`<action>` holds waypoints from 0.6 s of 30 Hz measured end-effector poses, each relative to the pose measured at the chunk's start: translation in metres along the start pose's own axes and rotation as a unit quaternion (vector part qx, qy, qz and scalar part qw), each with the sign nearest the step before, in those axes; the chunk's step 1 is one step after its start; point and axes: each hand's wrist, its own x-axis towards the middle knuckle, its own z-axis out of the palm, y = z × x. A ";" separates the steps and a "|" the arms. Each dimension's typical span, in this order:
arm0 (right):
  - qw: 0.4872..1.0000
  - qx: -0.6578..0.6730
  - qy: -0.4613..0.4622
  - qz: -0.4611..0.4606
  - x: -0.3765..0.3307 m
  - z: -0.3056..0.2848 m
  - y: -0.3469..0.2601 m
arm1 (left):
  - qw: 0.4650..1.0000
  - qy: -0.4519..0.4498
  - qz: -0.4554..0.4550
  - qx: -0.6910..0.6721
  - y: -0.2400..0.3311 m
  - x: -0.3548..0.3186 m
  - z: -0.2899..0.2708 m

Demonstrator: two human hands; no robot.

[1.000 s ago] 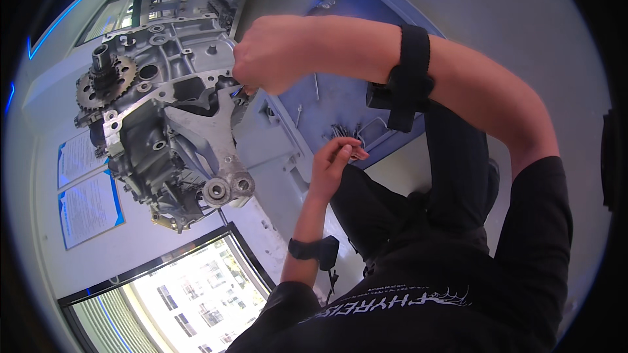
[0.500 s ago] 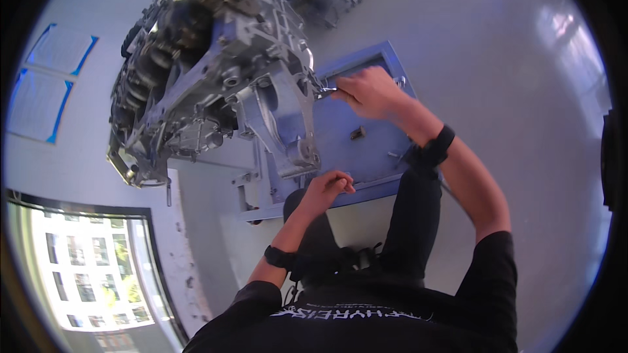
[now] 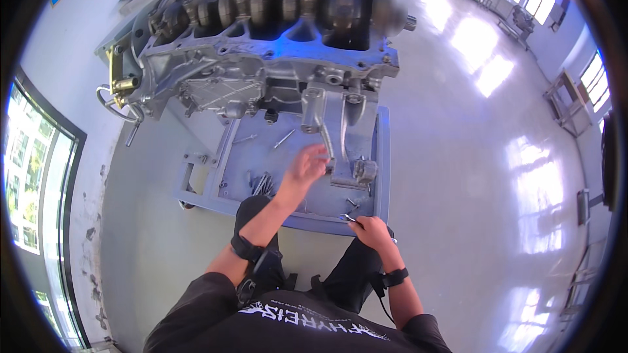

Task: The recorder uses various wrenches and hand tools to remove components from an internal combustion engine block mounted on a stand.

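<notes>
A large metal engine block [image 3: 216, 53] with its crankshaft [image 3: 260, 8] exposed hangs above the stand's tray. From its near side a forked silver bracket [image 3: 325, 132] reaches down toward me. My left hand [image 3: 306, 165] is beside the bracket's lower end, fingers apart and slightly bent; whether the fingertips touch the metal I cannot tell. Low over the tray's front right corner, my right hand [image 3: 374, 231] is closed around a wrench [image 3: 347, 218], whose shiny head sticks out to the left. The rest of the wrench is mostly hidden by the fingers.
Beneath the engine, the grey stand's tray [image 3: 275, 168] holds a pile of bolts [image 3: 263, 184], a few loose bolts [image 3: 284, 138] and a small bolt [image 3: 352, 204]. A bent crank handle [image 3: 131, 117] sticks out at the left. Workbenches stand along the far right wall.
My right hand has drawn back from the bracket toward me with the wrench. My left hand has risen to the bracket's lower end. The view has swung, showing more of the crankshaft and room.
</notes>
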 end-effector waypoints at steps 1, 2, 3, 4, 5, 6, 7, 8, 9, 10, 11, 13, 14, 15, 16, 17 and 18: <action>1.000 -0.005 -0.001 0.003 -0.010 0.001 0.013 | 0.996 -0.005 -0.037 -0.083 0.017 0.005 0.004; 0.997 -0.055 -0.014 0.056 -0.015 0.006 0.031 | 0.995 -0.007 -0.038 -0.088 0.027 0.010 0.007; 0.989 -0.102 -0.029 0.108 -0.019 0.013 0.042 | 0.977 -0.046 -0.047 -0.202 0.035 0.014 0.010; 0.988 -0.105 -0.031 0.108 -0.020 0.019 0.045 | 0.945 -0.082 -0.054 -0.312 0.041 0.017 0.011; 0.985 -0.125 0.002 0.119 -0.022 0.027 0.047 | 0.944 -0.081 -0.054 -0.315 0.044 0.017 0.013; 0.980 -0.146 0.035 0.128 -0.021 0.031 0.044 | 0.934 -0.073 -0.090 -0.339 0.046 0.019 0.014; 0.973 -0.163 0.055 0.154 -0.020 0.036 0.040 | 0.921 -0.065 -0.127 -0.362 0.049 0.020 0.017; 0.973 -0.167 0.053 0.152 -0.017 0.038 0.039 | 0.920 -0.064 -0.125 -0.365 0.052 0.021 0.021; 0.968 -0.180 0.043 0.171 -0.016 0.041 0.036 | 0.918 -0.047 -0.130 -0.372 0.057 0.022 0.025; 0.962 -0.192 0.032 0.191 -0.016 0.042 0.033 | 0.915 -0.030 -0.136 -0.379 0.060 0.023 0.028; 0.961 -0.203 0.041 0.181 -0.015 0.045 0.033 | 0.913 -0.027 -0.138 -0.382 0.060 0.023 0.028; 0.962 -0.200 0.048 0.178 -0.015 0.044 0.033 | 0.905 -0.036 -0.150 -0.396 0.064 0.023 0.028; 0.964 -0.193 0.058 0.175 -0.016 0.043 0.033 | 0.904 -0.035 -0.151 -0.398 0.067 0.020 0.030; 0.963 -0.194 0.057 0.178 -0.016 0.044 0.034 | 0.897 -0.022 -0.197 -0.394 0.077 0.014 0.035; 0.963 -0.197 0.064 0.172 -0.016 0.044 0.035 | 0.889 -0.009 -0.243 -0.389 0.082 0.011 0.039; 0.963 -0.200 0.071 0.167 -0.016 0.045 0.037 | 0.888 -0.011 -0.247 -0.389 0.081 0.010 0.041; 0.962 -0.200 0.069 0.170 -0.015 0.045 0.036 | 0.883 -0.085 -0.233 -0.399 0.080 0.009 0.043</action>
